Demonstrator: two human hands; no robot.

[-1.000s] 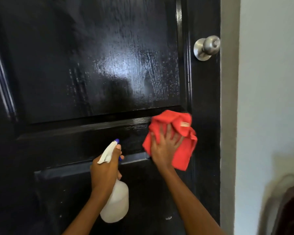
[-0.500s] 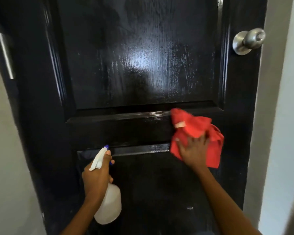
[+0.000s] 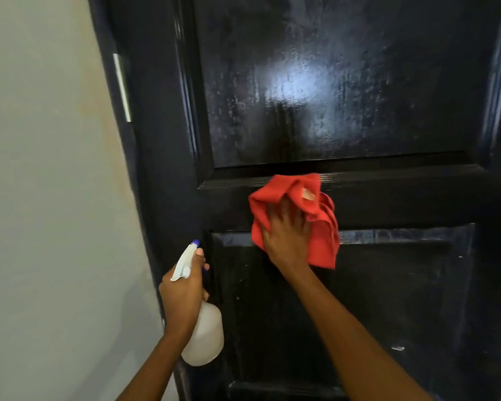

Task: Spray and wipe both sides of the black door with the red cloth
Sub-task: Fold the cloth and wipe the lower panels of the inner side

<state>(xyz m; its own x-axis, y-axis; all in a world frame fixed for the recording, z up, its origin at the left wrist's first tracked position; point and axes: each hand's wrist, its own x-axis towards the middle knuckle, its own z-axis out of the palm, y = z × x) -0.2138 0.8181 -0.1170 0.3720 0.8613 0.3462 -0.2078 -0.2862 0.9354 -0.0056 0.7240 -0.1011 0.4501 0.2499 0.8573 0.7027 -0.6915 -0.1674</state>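
Right hand point(image 3: 287, 241) pressed red cloth point(image 3: 321, 227) flat, fingers spread, on black door point(image 3: 388, 111) mid rail; left hand point(image 3: 182, 293) gripped white spray bottle point(image 3: 206, 337) near door's left edge.

One door point(image 3: 344, 82) is seen, black and glossy, and two recessed panels are counted on it: one far panel point(image 3: 330, 91) and one near panel point(image 3: 388, 299). One metal hinge plate point(image 3: 122, 86) is seen on the door's left edge. One red cloth point(image 3: 315, 198) is counted, and one white spray bottle point(image 3: 206, 337). Two hands are counted: one left hand point(image 3: 182, 293) and one right hand point(image 3: 287, 238). One pale wall point(image 3: 47, 198) is seen at the left.
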